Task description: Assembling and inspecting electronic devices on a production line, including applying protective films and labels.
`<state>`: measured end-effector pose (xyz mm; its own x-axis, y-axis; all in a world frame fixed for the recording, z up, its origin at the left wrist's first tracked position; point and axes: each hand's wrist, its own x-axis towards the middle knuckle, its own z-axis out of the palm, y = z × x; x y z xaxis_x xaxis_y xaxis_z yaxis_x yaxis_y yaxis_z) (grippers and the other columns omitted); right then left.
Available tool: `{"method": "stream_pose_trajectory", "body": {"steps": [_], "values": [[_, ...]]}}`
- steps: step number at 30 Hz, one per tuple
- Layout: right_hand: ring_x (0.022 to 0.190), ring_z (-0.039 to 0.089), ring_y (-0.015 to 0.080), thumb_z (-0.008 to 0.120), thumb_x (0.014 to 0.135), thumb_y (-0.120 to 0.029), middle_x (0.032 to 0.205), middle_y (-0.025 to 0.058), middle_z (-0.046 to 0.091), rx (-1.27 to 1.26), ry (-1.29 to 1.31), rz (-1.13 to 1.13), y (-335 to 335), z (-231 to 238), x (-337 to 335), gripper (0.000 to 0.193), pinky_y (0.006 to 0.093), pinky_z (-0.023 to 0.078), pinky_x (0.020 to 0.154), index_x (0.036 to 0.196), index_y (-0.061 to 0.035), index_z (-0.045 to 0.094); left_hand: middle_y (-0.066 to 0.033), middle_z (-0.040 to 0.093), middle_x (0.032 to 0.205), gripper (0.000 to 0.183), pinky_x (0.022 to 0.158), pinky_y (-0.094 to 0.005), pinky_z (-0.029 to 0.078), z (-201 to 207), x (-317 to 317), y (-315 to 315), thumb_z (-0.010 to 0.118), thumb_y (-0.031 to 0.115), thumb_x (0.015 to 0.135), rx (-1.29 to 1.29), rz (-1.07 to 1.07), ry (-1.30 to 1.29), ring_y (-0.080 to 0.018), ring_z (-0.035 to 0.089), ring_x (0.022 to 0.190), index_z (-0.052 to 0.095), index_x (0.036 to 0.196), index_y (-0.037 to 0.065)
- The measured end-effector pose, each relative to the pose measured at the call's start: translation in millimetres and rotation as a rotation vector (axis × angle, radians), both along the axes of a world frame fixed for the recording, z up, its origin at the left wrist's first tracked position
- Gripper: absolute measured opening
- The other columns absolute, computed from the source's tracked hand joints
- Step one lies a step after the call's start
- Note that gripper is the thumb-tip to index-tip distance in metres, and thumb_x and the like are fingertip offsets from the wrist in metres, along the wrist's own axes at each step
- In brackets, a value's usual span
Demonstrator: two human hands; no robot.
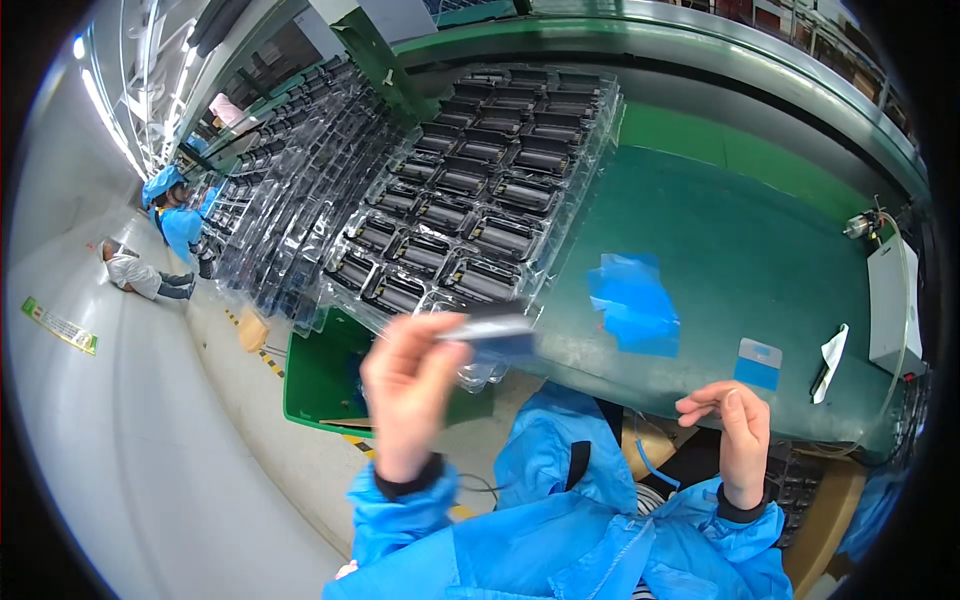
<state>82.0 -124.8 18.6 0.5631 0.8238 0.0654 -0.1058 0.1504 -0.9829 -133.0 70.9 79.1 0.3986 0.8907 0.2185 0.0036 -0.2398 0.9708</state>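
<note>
Your left hand [410,380] pinches a blurred, flat dark piece [503,340] between thumb and fingers; it juts rightward from your fingertips, long axis roughly sideways. The clear tray [588,185] lies beyond that hand, the nearer one. Your right hand [735,415], fingers loosely bent and apart, shows nothing held.

Sign [60,326]: green strip with a white band, on the pale wall [130,440] at far left; small print, too blurred to read.
Legible text elsewhere: none.
</note>
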Motion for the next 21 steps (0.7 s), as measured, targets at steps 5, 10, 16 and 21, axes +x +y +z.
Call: {"method": "stream_pose_trajectory", "body": {"steps": [5, 10, 16, 21], "values": [[0.071, 0.060, 0.0153, 0.049, 0.091, -0.014, 0.081, 0.0129, 0.064, -0.176, -0.089, -0.042, -6, 0, 16, 0.022, 0.0260, 0.047, 0.068, 0.091, 0.0053, 0.059, 0.0006, 0.059, 0.079, 0.014, 0.061, -0.0186, 0.039, -14, -35, 43, 0.057, 0.004, 0.084, -0.049, 0.147, 0.122, -0.0041, 0.049, 0.066, 0.059, 0.097, 0.001], [0.072, 0.059, 0.0141, 0.048, 0.089, -0.007, 0.080, 0.0121, 0.064, -0.259, -0.258, -0.301, -17, 12, 24, 0.016, 0.0256, 0.047, 0.069, 0.090, 0.0055, 0.058, 0.0047, 0.050, 0.071, 0.017, 0.057, -0.0192, 0.033, -28, -29, 54, 0.053, 0.010, 0.087, -0.045, 0.106, 0.246, -0.0038, 0.044, 0.065, 0.061, 0.099, 0.002], [0.091, 0.058, 0.0290, 0.058, 0.079, -0.003, 0.096, 0.0151, 0.060, -0.357, -0.825, -0.514, -25, 4, 58, 0.017, 0.0334, 0.046, 0.078, 0.096, 0.0010, 0.058, -0.0073, 0.058, 0.090, 0.016, 0.077, -0.0253, 0.039, -24, -25, 46, 0.049, 0.006, 0.089, 0.242, 0.181, 0.490, -0.0138, 0.051, 0.083, 0.058, 0.095, -0.006], [0.108, 0.046, 0.0323, 0.066, 0.071, -0.011, 0.117, 0.0125, 0.050, -0.604, -1.144, -0.325, -37, -15, 55, 0.041, 0.0427, 0.036, 0.095, 0.109, -0.0035, 0.052, -0.0121, 0.053, 0.096, 0.015, 0.083, -0.0320, 0.040, -44, -18, 53, 0.051, 0.007, 0.088, 0.703, 0.290, 0.794, -0.0238, 0.050, 0.093, 0.058, 0.096, -0.003]]}}
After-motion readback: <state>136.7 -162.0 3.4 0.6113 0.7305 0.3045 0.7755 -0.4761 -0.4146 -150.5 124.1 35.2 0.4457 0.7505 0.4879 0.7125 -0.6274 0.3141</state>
